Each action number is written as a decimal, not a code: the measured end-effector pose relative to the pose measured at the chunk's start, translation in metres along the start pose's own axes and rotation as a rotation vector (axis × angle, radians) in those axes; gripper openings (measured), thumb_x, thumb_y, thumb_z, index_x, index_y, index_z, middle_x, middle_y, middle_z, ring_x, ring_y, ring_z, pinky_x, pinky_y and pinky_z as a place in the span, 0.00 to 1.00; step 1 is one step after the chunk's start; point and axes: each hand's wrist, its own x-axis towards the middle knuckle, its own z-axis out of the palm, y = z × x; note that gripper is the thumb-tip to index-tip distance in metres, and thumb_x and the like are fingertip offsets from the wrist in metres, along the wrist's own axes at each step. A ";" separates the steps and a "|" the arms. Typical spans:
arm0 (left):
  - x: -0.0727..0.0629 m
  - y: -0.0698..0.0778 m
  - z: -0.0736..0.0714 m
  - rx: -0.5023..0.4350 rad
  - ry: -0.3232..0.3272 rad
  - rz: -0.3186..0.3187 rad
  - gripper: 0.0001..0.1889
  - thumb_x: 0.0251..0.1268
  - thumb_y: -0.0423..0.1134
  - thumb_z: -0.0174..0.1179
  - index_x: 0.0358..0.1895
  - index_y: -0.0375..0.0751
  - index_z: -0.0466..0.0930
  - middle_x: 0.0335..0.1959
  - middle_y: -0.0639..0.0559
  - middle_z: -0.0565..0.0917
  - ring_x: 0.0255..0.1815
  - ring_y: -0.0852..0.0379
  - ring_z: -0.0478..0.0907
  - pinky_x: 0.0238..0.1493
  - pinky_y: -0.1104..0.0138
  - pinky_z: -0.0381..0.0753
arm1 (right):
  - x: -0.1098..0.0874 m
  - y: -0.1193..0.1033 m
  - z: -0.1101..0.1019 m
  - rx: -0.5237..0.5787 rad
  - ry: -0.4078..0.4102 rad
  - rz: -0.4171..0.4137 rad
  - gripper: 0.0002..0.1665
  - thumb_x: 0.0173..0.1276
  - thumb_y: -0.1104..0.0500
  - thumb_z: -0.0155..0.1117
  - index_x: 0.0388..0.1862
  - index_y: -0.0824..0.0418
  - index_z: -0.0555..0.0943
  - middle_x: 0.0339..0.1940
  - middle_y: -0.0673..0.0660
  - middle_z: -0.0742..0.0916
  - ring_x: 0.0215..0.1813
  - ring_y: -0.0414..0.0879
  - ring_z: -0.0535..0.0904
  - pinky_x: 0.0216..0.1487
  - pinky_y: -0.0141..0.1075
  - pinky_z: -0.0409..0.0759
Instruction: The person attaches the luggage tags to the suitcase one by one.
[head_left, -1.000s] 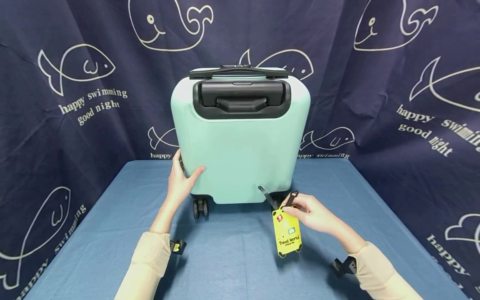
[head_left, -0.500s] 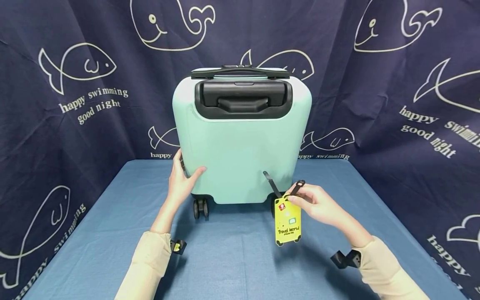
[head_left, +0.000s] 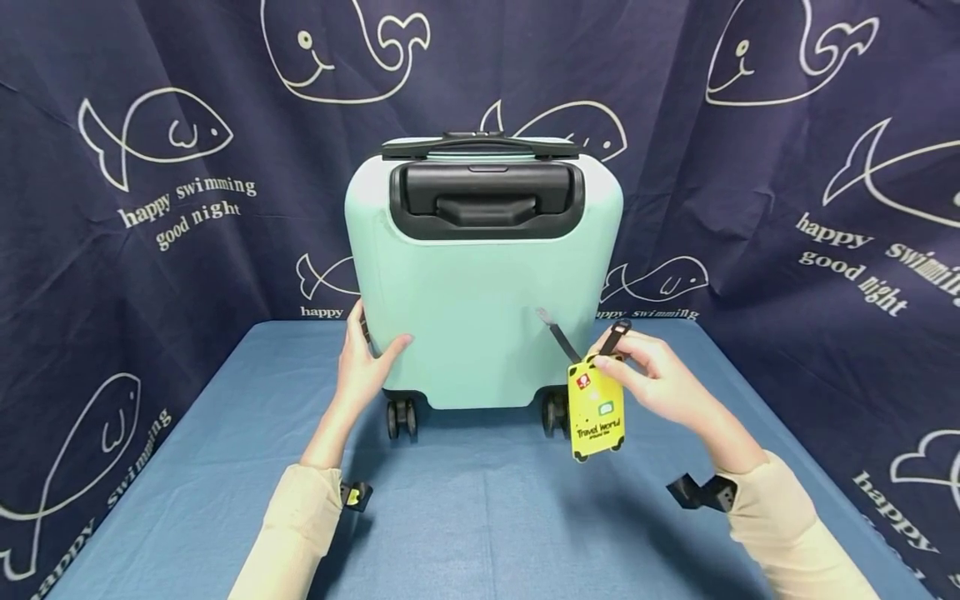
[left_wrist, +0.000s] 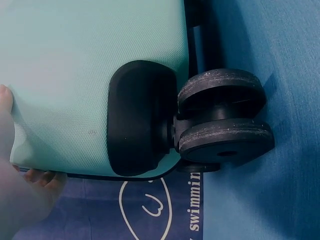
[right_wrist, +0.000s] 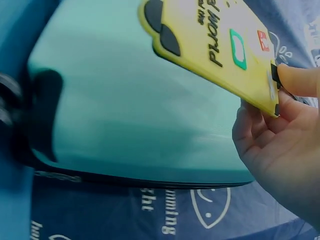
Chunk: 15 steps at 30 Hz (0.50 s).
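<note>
A mint-green suitcase (head_left: 480,317) stands upright on its wheels, its black handle recess facing me. My left hand (head_left: 363,358) grips its lower left side, thumb on the front face and the other fingers round the edge. In the left wrist view a black twin wheel (left_wrist: 225,115) juts from the suitcase's corner. My right hand (head_left: 660,379) pinches the top of a yellow luggage tag (head_left: 596,412) in front of the suitcase's lower right corner. Two ends of its black strap (head_left: 565,342) stick up, unfastened. The tag hangs nearly upright; in the right wrist view the hand's fingers (right_wrist: 255,130) lie behind it.
A blue cloth (head_left: 480,517) covers the table under the suitcase. Dark blue curtains (head_left: 187,275) with white fish and whale drawings rise behind and on both sides. A black carry handle (head_left: 480,148) crosses the suitcase's top.
My right hand has lifted the luggage tag up and to the right, uncovering more of the suitcase's right wheel. The left hand and the suitcase have stayed nearly still.
</note>
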 end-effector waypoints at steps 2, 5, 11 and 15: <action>0.000 0.000 0.001 -0.002 0.002 0.005 0.48 0.54 0.59 0.63 0.74 0.60 0.42 0.71 0.50 0.59 0.69 0.48 0.62 0.62 0.50 0.66 | 0.004 -0.005 -0.005 -0.022 0.018 -0.015 0.07 0.65 0.70 0.56 0.37 0.62 0.80 0.33 0.53 0.80 0.35 0.38 0.75 0.35 0.28 0.76; 0.000 0.001 0.002 -0.001 0.004 0.008 0.48 0.55 0.59 0.63 0.74 0.60 0.42 0.71 0.50 0.59 0.69 0.48 0.63 0.62 0.50 0.66 | 0.011 -0.012 -0.011 -0.044 0.045 -0.037 0.07 0.65 0.71 0.56 0.37 0.63 0.80 0.32 0.52 0.80 0.35 0.37 0.74 0.35 0.27 0.74; -0.002 0.002 0.002 -0.008 -0.006 -0.015 0.48 0.54 0.60 0.63 0.74 0.60 0.42 0.71 0.50 0.59 0.69 0.48 0.62 0.62 0.50 0.66 | 0.025 -0.023 -0.021 -0.053 0.079 -0.060 0.07 0.65 0.72 0.56 0.37 0.65 0.80 0.32 0.52 0.80 0.35 0.37 0.73 0.36 0.26 0.72; -0.002 0.002 0.001 -0.001 -0.007 -0.032 0.48 0.54 0.61 0.62 0.74 0.60 0.41 0.71 0.50 0.59 0.69 0.47 0.62 0.61 0.49 0.66 | 0.033 -0.026 -0.027 -0.046 0.092 -0.074 0.07 0.65 0.72 0.55 0.38 0.67 0.80 0.32 0.50 0.79 0.35 0.36 0.73 0.37 0.25 0.71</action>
